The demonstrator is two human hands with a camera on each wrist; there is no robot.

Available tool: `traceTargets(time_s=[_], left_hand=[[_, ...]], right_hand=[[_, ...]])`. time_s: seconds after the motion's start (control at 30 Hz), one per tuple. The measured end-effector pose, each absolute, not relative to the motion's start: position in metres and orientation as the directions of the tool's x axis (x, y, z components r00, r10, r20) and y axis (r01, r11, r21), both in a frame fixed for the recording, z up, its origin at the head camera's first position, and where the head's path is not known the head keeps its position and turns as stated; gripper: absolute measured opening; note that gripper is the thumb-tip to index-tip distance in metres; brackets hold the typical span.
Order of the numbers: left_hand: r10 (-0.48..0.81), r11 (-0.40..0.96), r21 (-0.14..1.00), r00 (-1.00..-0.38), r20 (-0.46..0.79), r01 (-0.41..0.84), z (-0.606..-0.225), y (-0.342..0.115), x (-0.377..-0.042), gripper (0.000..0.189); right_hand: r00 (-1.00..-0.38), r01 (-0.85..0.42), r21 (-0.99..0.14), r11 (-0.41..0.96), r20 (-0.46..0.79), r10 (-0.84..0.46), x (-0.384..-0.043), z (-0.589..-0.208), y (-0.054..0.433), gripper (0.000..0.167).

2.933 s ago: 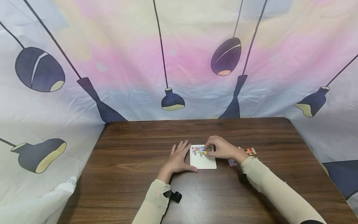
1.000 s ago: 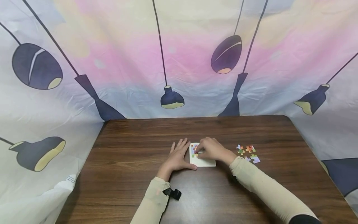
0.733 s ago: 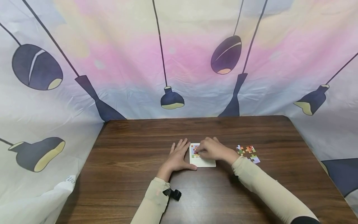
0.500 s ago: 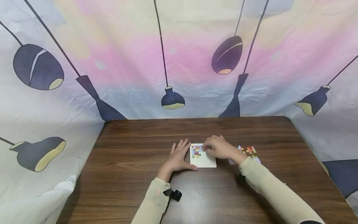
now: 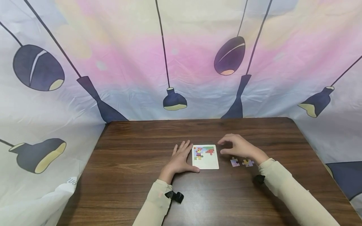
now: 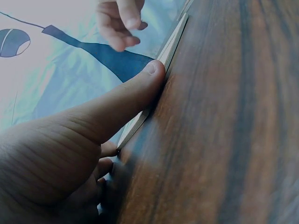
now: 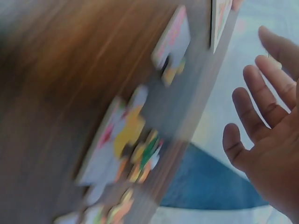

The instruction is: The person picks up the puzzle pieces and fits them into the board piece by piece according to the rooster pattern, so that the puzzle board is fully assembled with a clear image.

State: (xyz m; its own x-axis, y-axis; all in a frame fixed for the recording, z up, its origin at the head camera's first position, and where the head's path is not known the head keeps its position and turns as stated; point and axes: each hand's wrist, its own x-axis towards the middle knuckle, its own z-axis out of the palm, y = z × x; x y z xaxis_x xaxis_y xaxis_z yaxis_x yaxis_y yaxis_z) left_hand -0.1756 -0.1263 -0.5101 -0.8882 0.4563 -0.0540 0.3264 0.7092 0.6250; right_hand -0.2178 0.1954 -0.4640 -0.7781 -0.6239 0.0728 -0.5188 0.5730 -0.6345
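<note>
A: Head view first: where is the puzzle board [image 5: 207,164]?

B: Flat on the worktop [image 5: 135,157], with the left hand [image 5: 179,161] along its left side, fingers [image 5: 188,150] straight and spread, thumb by the near left corner. I'd say that brackets the board so it won't slide

A: What lies on it?

B: Joined pieces [image 5: 199,152] along the top and down the left, the lower right bare. The right hand [image 5: 241,146] hangs just beyond the right edge, thumb and forefinger apart, nothing visible between them

A: Why are the loose pieces [image 5: 234,162] over there?

B: Two show below that hand, one mostly lilac, the other yellow and purple. On the right they seem handy for that hand, with no need to cross the left

A: Left wrist view?

B: The board shows edge-on, so its print can't be read. The left thumb rests against the near edge, other fingertips at the side, apparently as a light stop rather than a grip. The right hand's relaxed fingers show above

A: And the right wrist view?

B: The right fingers are loosely parted, the palm bare. More than two loose pieces lie on the worktop, picture side up, presumably so the print can be seen; blur spoils an exact count, and a strip of the board shows at the top
</note>
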Motion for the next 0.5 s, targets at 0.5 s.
traceTargets(time_s=[0.5], left_hand=[[0.458,0.702,0.630,-0.888,-0.042,0.332,-0.510,-0.126,-0.175,0.122]], right_hand=[[-0.839,-0.455,-0.657,0.601,0.092,-0.536,-0.211,-0.473,0.244,0.039]])
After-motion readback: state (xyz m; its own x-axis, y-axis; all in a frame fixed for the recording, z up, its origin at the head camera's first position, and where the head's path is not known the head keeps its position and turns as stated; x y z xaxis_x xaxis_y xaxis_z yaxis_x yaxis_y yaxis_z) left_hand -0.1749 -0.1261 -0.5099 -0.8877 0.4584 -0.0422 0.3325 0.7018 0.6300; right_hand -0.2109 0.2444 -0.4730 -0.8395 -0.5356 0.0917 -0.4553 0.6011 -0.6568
